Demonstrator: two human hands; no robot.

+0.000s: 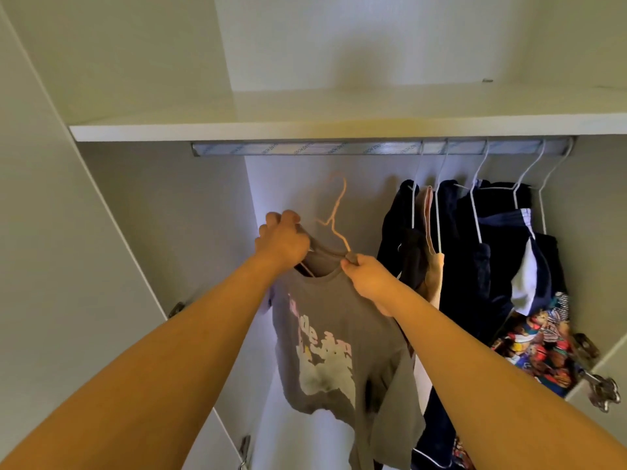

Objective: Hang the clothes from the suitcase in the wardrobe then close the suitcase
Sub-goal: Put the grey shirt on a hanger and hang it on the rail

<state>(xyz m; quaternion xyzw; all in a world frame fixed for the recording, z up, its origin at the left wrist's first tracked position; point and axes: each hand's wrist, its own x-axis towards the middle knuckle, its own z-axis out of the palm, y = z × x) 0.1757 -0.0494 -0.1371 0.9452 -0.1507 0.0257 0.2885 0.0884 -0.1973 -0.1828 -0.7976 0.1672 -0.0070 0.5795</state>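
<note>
Below the silver wardrobe rail (373, 148), left hand (283, 242) and right hand (368, 274) each grasp the grey printed T-shirt (325, 337) on its pale wire hanger (334, 212); judged next: lift hook onto rail's free stretch.

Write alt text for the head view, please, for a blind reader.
Both hands, left hand and right hand, hold a grey T-shirt on a pink hanger below the wardrobe rail. Dark clothes hang at the right.
</note>
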